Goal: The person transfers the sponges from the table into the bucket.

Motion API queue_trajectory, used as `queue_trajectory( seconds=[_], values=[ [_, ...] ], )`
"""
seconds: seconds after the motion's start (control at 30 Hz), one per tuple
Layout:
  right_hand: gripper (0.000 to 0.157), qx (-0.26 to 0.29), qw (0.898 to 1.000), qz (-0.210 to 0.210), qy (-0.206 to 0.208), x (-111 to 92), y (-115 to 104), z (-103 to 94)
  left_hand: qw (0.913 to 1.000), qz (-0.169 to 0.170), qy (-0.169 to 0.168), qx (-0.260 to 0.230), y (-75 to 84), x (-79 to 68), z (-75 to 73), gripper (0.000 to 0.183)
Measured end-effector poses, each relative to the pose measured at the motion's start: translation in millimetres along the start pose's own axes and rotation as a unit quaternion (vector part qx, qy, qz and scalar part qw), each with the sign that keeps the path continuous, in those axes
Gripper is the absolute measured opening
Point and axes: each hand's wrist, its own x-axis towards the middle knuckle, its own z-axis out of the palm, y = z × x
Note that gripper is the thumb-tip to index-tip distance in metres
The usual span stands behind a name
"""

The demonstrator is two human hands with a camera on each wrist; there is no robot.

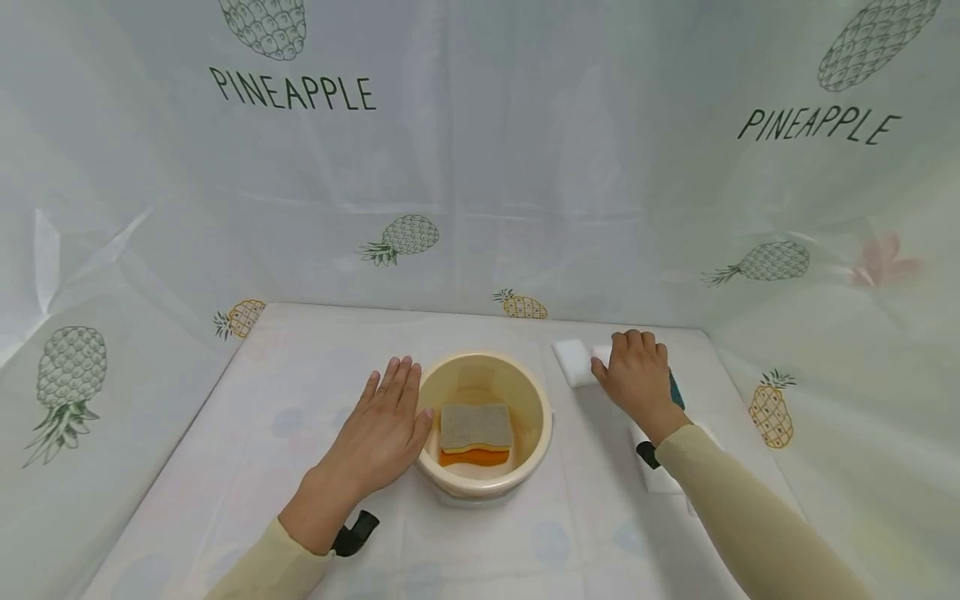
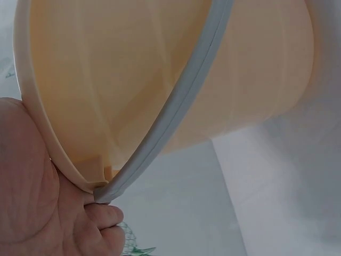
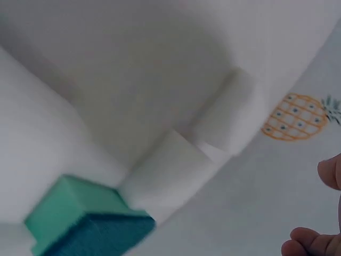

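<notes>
My left hand (image 1: 384,429) rests at the left rim of a cream bucket (image 1: 542,417), fingers straight. In the left wrist view, that palm lies by the rim where the grey handle (image 2: 178,101) joins. Inside the bucket is a grey-topped yellow sponge (image 1: 476,425) over an orange piece (image 1: 476,457). My right hand (image 1: 636,375) hovers over the far right of the table, its thumb and fingers apart in the right wrist view with nothing between them. Nearest to it are white sponge blocks (image 3: 165,170) and a green sponge with a dark teal scouring side (image 3: 101,232).
Another white block (image 1: 663,481) lies under the right forearm. A white cloth (image 1: 300,367) with faint coloured spots covers the table. Pale sheets (image 1: 525,167) printed with pineapples hang behind and at both sides. Each wrist wears a black strap (image 1: 356,533).
</notes>
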Motion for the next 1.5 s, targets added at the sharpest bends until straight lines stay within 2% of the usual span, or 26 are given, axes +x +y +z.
queue_trajectory(
  seconds=[0.37, 0.63, 1.03, 1.23, 1.5],
  values=[
    [0.060, -0.040, 0.995, -0.003, -0.088, -4, -14, 35.8, 1.0000, 0.002, 0.007, 0.003, -0.1, 1.2, -0.3, 0.067],
    [0.062, -0.061, 0.992, 0.003, -0.112, -1, -19, 54.7, 1.0000, 0.002, 0.009, -0.001, -1.4, 0.1, 0.7, 0.067],
    [0.075, -0.063, 0.983, 0.056, -0.164, -2, -20, 62.5, 0.9999, 0.007, 0.009, -0.001, -2.6, 0.0, 2.2, 0.066],
    [0.071, -0.054, 0.984, 0.063, -0.157, -5, -19, 65.0, 0.9999, 0.009, 0.013, 0.004, -2.3, -0.1, 2.9, 0.066],
    [0.060, -0.041, 0.992, 0.049, -0.112, -2, -21, 62.4, 0.9999, 0.008, 0.013, 0.007, -1.9, -0.5, 0.1, 0.066]
  ],
)
